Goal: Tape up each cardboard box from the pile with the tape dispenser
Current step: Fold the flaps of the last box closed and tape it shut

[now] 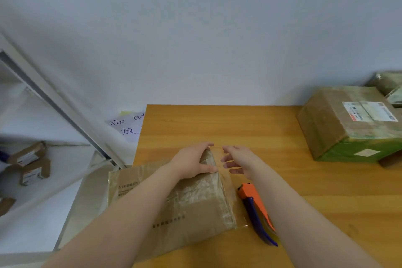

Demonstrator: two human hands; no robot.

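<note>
Box: a flat brown cardboard box wrapped in clear film lay at lower centre, on the near left edge of the orange-brown wooden table.
Left hand: the left hand pressed on the box's far right corner, fingers together.
Right hand: the right hand was just beside that corner, fingers spread; contact with the box could not be told.
Dispenser: the orange and purple tape dispenser lay right of the box.
Upper right: a taped brown and green carton.

My left hand rests on the cardboard box's far corner. My right hand, fingers spread, hovers just beside it, near the tape dispenser.
</note>
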